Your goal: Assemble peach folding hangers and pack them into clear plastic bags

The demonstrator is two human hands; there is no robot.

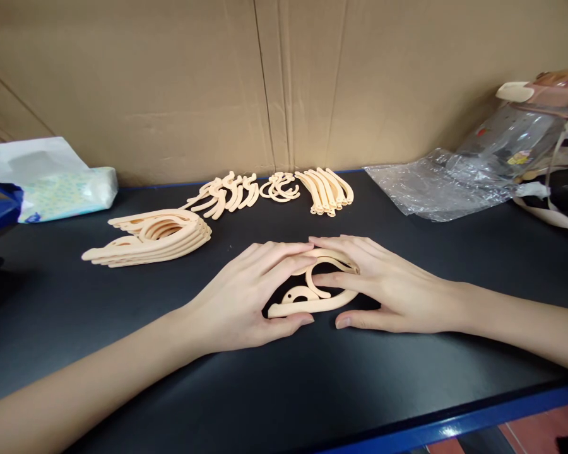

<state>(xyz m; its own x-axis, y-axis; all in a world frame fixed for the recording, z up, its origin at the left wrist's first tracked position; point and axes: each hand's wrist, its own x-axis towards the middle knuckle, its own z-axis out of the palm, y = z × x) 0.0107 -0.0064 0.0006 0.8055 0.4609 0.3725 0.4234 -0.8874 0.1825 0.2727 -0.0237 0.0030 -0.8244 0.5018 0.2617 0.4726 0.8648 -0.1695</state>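
One tissue pack [69, 192] and plastic [435, 186] flank cream parts [329, 189].

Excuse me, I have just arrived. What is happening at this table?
A person has the left hand and the right hand around a cream curved frame, both touching it, on the black table. I cannot tell how firmly it is held. Farther left lies a stack of similar frames. Behind, loose cream pieces lie in groups, some hook-shaped, some long and curved.
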